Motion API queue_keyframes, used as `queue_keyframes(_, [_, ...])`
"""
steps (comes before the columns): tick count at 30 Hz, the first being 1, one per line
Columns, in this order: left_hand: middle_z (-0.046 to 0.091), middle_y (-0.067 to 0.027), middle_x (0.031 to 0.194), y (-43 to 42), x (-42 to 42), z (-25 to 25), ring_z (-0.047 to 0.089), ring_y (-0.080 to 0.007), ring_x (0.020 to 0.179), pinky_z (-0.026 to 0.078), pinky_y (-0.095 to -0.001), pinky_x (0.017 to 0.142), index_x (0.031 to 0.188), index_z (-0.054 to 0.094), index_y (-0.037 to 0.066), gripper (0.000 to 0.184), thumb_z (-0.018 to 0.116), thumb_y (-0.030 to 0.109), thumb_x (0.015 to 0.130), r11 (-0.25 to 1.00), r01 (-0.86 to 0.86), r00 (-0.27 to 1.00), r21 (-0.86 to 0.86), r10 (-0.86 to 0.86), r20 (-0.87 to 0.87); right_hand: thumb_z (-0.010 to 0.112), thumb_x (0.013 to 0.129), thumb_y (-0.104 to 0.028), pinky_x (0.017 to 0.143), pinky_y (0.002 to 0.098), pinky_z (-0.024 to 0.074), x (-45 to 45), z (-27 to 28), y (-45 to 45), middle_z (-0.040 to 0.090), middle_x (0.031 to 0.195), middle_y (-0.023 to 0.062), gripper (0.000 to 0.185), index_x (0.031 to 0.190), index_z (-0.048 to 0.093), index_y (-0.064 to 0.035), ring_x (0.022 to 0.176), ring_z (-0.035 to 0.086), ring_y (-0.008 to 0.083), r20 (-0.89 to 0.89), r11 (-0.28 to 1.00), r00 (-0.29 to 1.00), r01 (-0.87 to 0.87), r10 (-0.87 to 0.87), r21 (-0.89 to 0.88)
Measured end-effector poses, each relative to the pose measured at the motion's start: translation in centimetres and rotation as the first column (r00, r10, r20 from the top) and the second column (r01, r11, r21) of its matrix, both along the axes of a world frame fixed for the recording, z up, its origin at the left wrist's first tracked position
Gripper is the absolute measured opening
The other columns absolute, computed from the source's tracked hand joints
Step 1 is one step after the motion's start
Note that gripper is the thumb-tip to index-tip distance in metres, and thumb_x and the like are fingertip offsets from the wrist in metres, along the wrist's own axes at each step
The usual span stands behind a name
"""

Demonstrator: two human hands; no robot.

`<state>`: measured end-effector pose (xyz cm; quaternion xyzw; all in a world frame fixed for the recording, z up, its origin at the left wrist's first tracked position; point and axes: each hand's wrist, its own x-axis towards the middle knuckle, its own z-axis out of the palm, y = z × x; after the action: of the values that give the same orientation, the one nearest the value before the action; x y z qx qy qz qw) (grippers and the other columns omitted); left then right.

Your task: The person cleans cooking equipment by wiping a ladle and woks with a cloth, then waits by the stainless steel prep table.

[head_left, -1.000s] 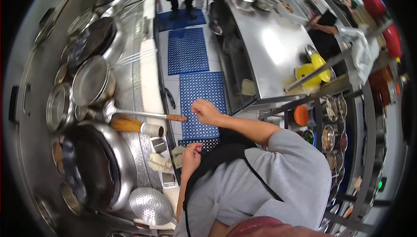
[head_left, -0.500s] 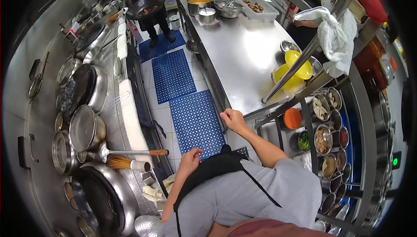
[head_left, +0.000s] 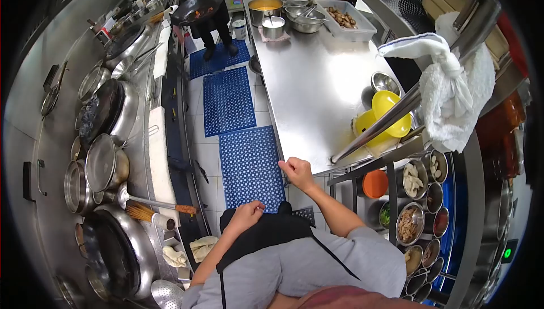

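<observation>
While the right hand (head_left: 298, 173) is loosely curled with its thumb uppermost, the left hand (head_left: 247, 216) bends its fingers inward in front of the black apron (head_left: 269, 235); how tightly either one is closed, or whether the left touches the cloth, I cannot tell. Just beyond both lies a perforated blue mat (head_left: 251, 164) on the floor, and the right hand is near the close left corner of the steel tabletop (head_left: 306, 94).

By the close right corner of that tabletop are two yellow bowls (head_left: 393, 113), one tilted over the other, with a metal bowl (head_left: 385, 84) just behind them. Near its far end, a pot of orange liquid (head_left: 263, 19) stands along the left edge, and a clear tub (head_left: 356, 36) of brown pieces along the right.

To the left, a long-handled ladle (head_left: 158, 202) lies above a bristle brush (head_left: 143, 212) on the range, its wooden grip reaching over the front edge. Past the far mat, another person holds a dark wok (head_left: 187, 14).
</observation>
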<state>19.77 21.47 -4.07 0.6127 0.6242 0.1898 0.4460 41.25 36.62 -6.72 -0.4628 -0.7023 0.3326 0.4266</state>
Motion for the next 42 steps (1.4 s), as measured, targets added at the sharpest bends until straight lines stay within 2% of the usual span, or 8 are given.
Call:
queue_keyframes(6, [0.071,-0.0212,0.087,2.9,-0.1,0.6,0.070,-0.0363,0.082,0.054,-0.0449,0.079,0.103,0.070,0.002,0.025,0.058,0.019,0.090,0.990,0.134,0.990,-0.037,-0.135,-0.047,0.074,0.090,-0.025,0.044,0.0332,0.0335,0.1,0.0,1.4,0.047,0.048,0.0097,0.044,0.059,0.054,-0.0004,0.043,0.039,0.0137,-0.054,0.999,0.998,0.044,-0.043,0.024])
queue_keyframes(10, [0.071,-0.0217,0.089,4.5,-0.4,0.0,0.069,-0.0377,0.084,0.053,-0.0462,0.082,0.106,0.069,0.002,0.027,0.058,0.019,0.088,0.977,0.211,0.974,0.034,-0.207,-0.088,0.075,0.088,-0.025,0.044,0.0341,0.0347,-0.3,0.0,1.3,0.049,0.051,0.0107,0.045,0.058,0.053,-0.0014,0.044,0.043,0.0159,-0.006,0.994,0.998,0.063,-0.063,0.086])
queue_keyframes(17, [0.072,-0.0198,0.092,4.4,-1.4,-1.6,0.070,-0.0355,0.087,0.053,-0.0451,0.084,0.108,0.070,0.005,0.030,0.060,0.026,0.089,0.978,0.178,0.982,-0.112,-0.184,-0.046,0.076,0.087,-0.031,0.047,0.0384,0.0426,-0.1,0.2,1.1,0.057,0.057,0.0121,0.043,0.061,0.058,-0.0030,0.047,0.056,0.0260,0.087,0.997,0.995,0.033,-0.038,0.068])
queue_keyframes(24, [0.074,-0.0150,0.092,-0.7,-5.4,-16.9,0.071,-0.0354,0.088,0.054,-0.0435,0.083,0.103,0.073,0.009,0.027,0.063,0.029,0.087,0.900,0.121,0.950,-0.419,-0.227,-0.213,0.078,0.086,-0.028,0.045,0.0347,0.0378,-0.3,-0.2,1.0,0.054,0.056,0.0099,0.042,0.060,0.056,-0.0023,0.045,0.050,0.0216,0.094,0.984,0.995,0.001,-0.018,0.177])
queue_keyframes(30, [0.075,-0.0131,0.095,-6.3,-8.2,-22.3,0.072,-0.0319,0.093,0.055,-0.0409,0.085,0.100,0.075,0.010,0.023,0.069,0.022,0.081,0.861,-0.402,0.911,-0.312,0.411,-0.039,0.076,0.087,-0.031,0.047,0.0379,0.0430,-0.2,-0.1,1.0,0.057,0.059,0.0100,0.041,0.062,0.058,-0.0055,0.048,0.056,0.0258,0.150,0.981,0.989,-0.049,0.020,0.190])
queue_keyframes(34, [0.075,-0.0148,0.098,-6.7,-10.7,-24.3,0.071,-0.0314,0.098,0.055,-0.0401,0.088,0.099,0.074,0.009,0.021,0.069,0.018,0.081,0.899,-0.363,0.922,-0.245,0.309,-0.234,0.075,0.087,-0.033,0.048,0.0379,0.0445,-0.3,0.1,1.1,0.058,0.059,0.0100,0.042,0.061,0.056,-0.0061,0.050,0.058,0.0270,0.187,0.983,0.982,-0.050,0.017,0.174])
queue_keyframes(38, [0.074,-0.0165,0.102,-7.0,-12.5,-25.6,0.070,-0.0337,0.101,0.054,-0.0410,0.091,0.099,0.074,0.009,0.023,0.063,0.016,0.080,0.853,-0.342,0.913,-0.394,0.203,-0.354,0.076,0.087,-0.034,0.050,0.0383,0.0456,-0.2,-0.1,1.1,0.058,0.059,0.0095,0.043,0.061,0.055,-0.0070,0.051,0.059,0.0271,0.172,0.979,0.985,-0.043,0.008,0.199])
queue_keyframes(42, [0.073,-0.0183,0.102,-6.6,-11.6,-23.2,0.069,-0.0359,0.101,0.053,-0.0427,0.091,0.098,0.074,0.010,0.024,0.061,0.017,0.079,0.871,-0.334,0.914,-0.361,0.205,-0.351,0.076,0.087,-0.033,0.050,0.0387,0.0460,-0.3,-0.2,1.1,0.058,0.059,0.0103,0.042,0.062,0.055,-0.0068,0.052,0.059,0.0280,0.182,0.979,0.983,-0.030,-0.007,0.200])
